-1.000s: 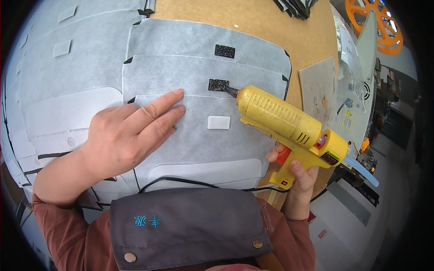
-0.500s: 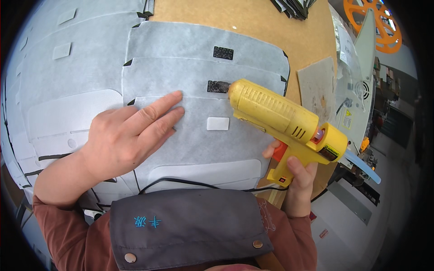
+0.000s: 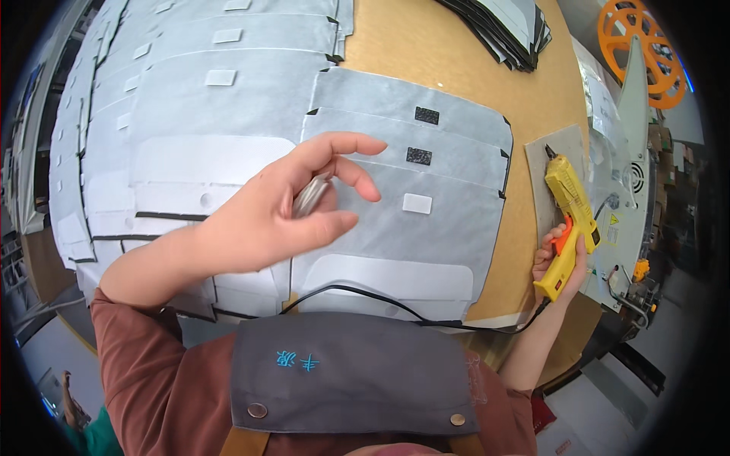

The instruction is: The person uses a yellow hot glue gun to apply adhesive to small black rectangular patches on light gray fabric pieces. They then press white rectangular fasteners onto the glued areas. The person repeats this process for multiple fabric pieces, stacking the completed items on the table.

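My left hand [image 3: 281,197] hovers over grey-white fabric panels, thumb and first two fingers apart. Its other fingers curl round a small stack of pale pieces [image 3: 310,195] in the palm. My right hand [image 3: 563,262] grips a yellow glue gun [image 3: 569,190] by its handle, by the red trigger. The gun's dark nozzle is over a flat grey board [image 3: 538,178]. On the nearest stacked fabric panel [image 3: 365,235] are an upper black patch [image 3: 426,115], a lower black patch [image 3: 419,156] and a white rectangular patch [image 3: 417,203].
More panels with white patches [image 3: 220,77] overlap at the left. A pile of dark-edged sheets [image 3: 502,30] lies on the brown tabletop [image 3: 395,45] at the back. The gun's black cord [image 3: 365,290] crosses the near edge. A machine with an orange reel [image 3: 642,49] stands right.
My right hand has carried the glue gun from the lower black patch rightward to the grey board. The left hand has lifted off the panel and turned, showing the pale pieces. The view has shifted.
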Demonstrator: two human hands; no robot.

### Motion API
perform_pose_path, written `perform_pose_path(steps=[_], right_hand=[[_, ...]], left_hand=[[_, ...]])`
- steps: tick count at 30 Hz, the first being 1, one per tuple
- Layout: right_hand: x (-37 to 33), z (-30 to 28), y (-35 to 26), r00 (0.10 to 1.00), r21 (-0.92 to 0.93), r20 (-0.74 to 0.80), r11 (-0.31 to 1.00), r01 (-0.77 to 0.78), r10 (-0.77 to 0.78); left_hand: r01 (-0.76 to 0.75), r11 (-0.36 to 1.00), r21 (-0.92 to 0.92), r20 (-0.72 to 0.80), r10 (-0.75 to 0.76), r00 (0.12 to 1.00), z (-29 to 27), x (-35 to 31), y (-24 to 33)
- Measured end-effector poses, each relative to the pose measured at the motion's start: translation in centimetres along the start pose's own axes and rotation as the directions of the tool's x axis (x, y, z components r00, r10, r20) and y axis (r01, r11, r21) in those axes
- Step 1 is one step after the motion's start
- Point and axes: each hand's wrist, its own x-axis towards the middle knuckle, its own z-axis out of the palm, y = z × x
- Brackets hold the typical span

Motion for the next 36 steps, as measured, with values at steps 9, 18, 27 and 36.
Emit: perform_pose_path(steps=[9,18,27,36], right_hand=[[-1.6,-0.6,-0.6,0.948,-0.523,-0.264,0.852,0.015,-0.178],[-5.4,4.9,2.0,0.650,-0.981,0.164,-0.050,0.189,-0.742],[-7.4,15.6,12.1,0.824,-0.701,0.553,0.467,0.539,-0.121],[-6.6,15.1,12.0,0.393,-0.533,0.811,-0.269,0.802,-0.434]], left_hand=[[0.089,0.799,-0.595,0.003,-0.109,0.994,3.4,-3.2,-0.4],[-0.013,0.820,-0.573,-0.044,-0.015,0.999,6.5,-3.9,-2.2],[-0.296,0.863,-0.410,-0.064,0.297,0.953,9.8,-2.2,-2.4],[-0.011,0.784,-0.621,-0.031,-0.010,0.999,8.7,-3.1,-3.2]])
